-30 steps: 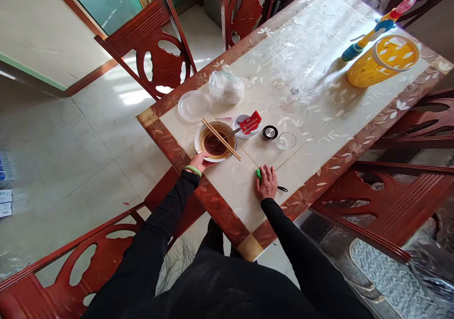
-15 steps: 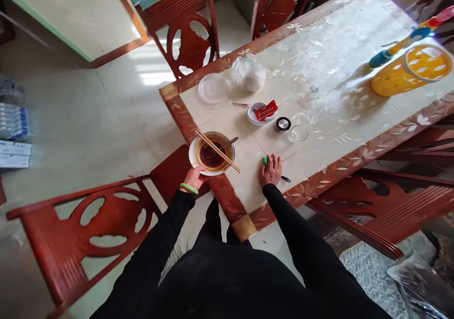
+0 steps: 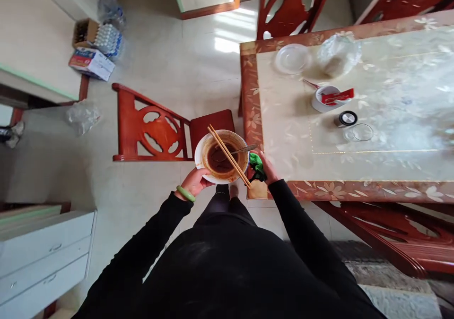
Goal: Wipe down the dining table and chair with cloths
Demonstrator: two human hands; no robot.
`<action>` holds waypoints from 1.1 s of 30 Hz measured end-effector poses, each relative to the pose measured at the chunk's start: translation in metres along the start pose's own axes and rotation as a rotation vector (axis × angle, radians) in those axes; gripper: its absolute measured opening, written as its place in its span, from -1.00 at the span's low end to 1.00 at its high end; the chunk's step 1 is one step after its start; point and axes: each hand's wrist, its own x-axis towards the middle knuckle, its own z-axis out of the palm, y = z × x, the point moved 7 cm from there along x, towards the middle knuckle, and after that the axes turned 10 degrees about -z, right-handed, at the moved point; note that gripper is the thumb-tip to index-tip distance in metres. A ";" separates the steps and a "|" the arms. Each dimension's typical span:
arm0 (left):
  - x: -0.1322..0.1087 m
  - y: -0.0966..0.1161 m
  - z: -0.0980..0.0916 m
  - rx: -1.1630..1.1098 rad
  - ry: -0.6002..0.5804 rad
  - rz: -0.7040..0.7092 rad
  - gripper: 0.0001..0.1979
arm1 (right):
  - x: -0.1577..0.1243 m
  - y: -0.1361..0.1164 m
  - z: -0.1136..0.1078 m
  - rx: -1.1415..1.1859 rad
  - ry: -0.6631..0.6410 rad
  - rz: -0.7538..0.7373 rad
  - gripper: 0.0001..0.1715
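**Bowl (image 3: pixel 204 157) held beside the counter (image 3: pixel 283 120)**

The bowl is gripped by the left hand (image 3: pixel 194 183); a green cloth (image 3: pixel 257 165) is held in the right hand (image 3: pixel 269 168). Carrying seems in hand; level handling is called for, as chopsticks (image 3: pixel 230 158) and spoon (image 3: pixel 247 148) rest unheld.

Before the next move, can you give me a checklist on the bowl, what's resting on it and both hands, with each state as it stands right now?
1. Left hand on the bowl: ok, thumb over the near-left rim.
2. Bowl upright: ok, opening faces up with dark contents inside.
3. Chopsticks secured: not ok, they lie loose across the rim, both ends overhanging.
4. Spoon fully inside: not ok, its handle sticks out past the right rim.
5. Green bundle in the right hand: ok, held beside the bowl.
6. Bowl clear of the table edge: cannot tell from this one view.
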 end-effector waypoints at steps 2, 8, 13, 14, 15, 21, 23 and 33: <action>-0.022 -0.019 -0.024 -0.067 0.030 0.001 -0.44 | -0.015 -0.006 0.040 0.019 -0.104 0.087 -0.04; -0.070 -0.057 -0.091 -0.295 0.051 0.043 -0.43 | -0.028 -0.025 0.123 -0.136 -0.289 0.129 -0.16; -0.105 -0.058 -0.154 -0.440 0.075 0.124 -0.39 | -0.025 -0.021 0.210 -0.200 -0.452 0.156 -0.19; -0.112 -0.056 -0.168 -0.463 0.082 0.143 -0.37 | -0.025 -0.018 0.231 -0.198 -0.475 0.161 -0.19; -0.119 -0.054 -0.183 -0.479 0.087 0.168 -0.36 | -0.026 -0.015 0.253 -0.194 -0.496 0.168 -0.19; -0.152 -0.038 -0.294 -0.537 0.138 0.298 -0.36 | -0.027 0.019 0.391 -0.201 -0.595 0.241 -0.20; -0.159 -0.030 -0.334 -0.558 0.172 0.309 -0.39 | -0.025 0.032 0.437 -0.210 -0.612 0.253 -0.22; -0.179 0.055 -0.491 -0.523 0.223 0.401 -0.47 | 0.005 0.065 0.626 -0.247 -0.709 0.320 -0.30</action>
